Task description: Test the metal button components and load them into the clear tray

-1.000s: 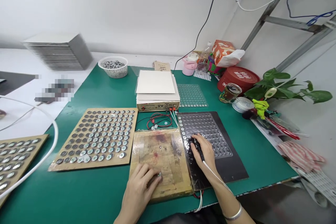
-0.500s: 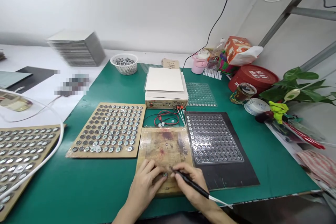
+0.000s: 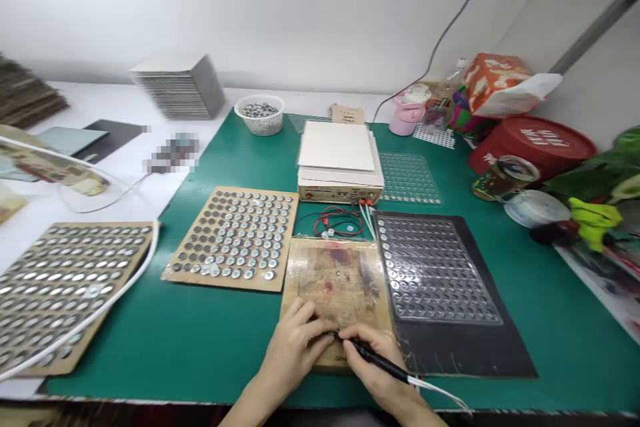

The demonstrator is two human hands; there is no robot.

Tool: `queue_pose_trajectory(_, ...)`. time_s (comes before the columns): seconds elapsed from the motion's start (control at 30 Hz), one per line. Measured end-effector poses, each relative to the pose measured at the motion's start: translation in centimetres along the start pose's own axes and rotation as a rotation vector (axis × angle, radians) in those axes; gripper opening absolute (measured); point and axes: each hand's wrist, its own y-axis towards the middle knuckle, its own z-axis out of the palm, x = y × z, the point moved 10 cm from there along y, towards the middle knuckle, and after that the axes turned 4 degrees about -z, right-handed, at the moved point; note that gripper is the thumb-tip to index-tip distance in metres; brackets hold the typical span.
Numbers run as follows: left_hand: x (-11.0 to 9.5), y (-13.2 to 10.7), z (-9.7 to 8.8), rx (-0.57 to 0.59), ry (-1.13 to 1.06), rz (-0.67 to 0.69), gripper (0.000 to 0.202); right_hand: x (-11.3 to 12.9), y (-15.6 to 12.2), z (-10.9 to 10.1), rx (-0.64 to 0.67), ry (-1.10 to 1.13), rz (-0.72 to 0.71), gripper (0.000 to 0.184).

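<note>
My left hand [image 3: 299, 340] rests at the near end of a worn wooden board [image 3: 327, 273]. Its thumb and forefinger pinch a small round metal piece [image 3: 333, 333], mostly covered by the fingertips. Close beside it, my right hand [image 3: 374, 353] grips a black pen-like probe [image 3: 383, 364] with white wires trailing from its rear end. The probe's tip is right by the small piece; whether they touch I cannot tell. Left of the wooden board lies a cardboard sheet [image 3: 173, 270] bearing rows of similar round metal pieces.
A clear blister tray [image 3: 450, 313] lies on a black board [image 3: 470, 353] at the right. Behind the wooden board stands a bench instrument [image 3: 340, 193] with red and black leads. A white basket [image 3: 265, 123] of metal pieces sits farther back. A white cable [image 3: 125, 283] crosses the left side.
The camera view has turned left, so everything sits farther right. The probe's tip and my right fingers have come closer to the piece in my left hand.
</note>
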Motion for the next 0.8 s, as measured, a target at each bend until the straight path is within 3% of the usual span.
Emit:
queue_pose_trajectory(0.13, -0.4, 0.1, -0.6, -0.022, 0.010, 0.003, 0.011, -0.5, 0.4, 0.1, 0.009, -0.045, -0.017, 0.022)
queue_pose_trajectory(0.2, 0.2, 0.1, -2.8, -0.070, 0.043, -0.005, 0.010, -0.7, 0.6, 0.4, 0.033, -0.042, -0.012, 0.023)
queue_pose_trajectory(0.27, 2.4, -0.3, -6.8, -0.185, 0.117, -0.079, 0.014, -0.8, 0.7, 0.5, 0.046, -0.033, 0.002, 0.024)
queue_pose_trajectory(0.4, 9.4, -3.3, -16.4, -0.491, 0.405, -0.349, 0.021, -0.3, 0.4, 0.3, 0.013, -0.036, -0.019, 0.023)
queue_pose_trajectory(0.47, 12.8, -4.6, -18.9, -0.520, 0.548, -0.469, 0.026, 0.4, 0.1, -0.3, -0.058, -0.038, -0.097, 0.021)
queue_pose_trajectory(0.53, 15.3, -5.3, -19.6, -0.486, 0.635, -0.541, 0.027, 2.0, -0.6, -0.7, -0.130, -0.063, -0.294, 0.022)
queue_pose_trajectory(0.63, 16.7, -5.7, -19.5, -0.458, 0.678, -0.570, 0.022, 4.8, -2.4, 0.2, -0.194, -0.238, -0.621, 0.036)
queue_pose_trajectory(0.7, 16.8, -5.9, -19.6, -0.469, 0.676, -0.583, 0.018, 5.3, -2.6, 1.3, -0.187, -0.365, -0.665, 0.037)
queue_pose_trajectory(0.8, 17.0, -5.9, -19.8, -0.448, 0.637, -0.641, 0.014, 4.9, -2.0, 1.4, -0.169, -0.386, -0.565, 0.035)
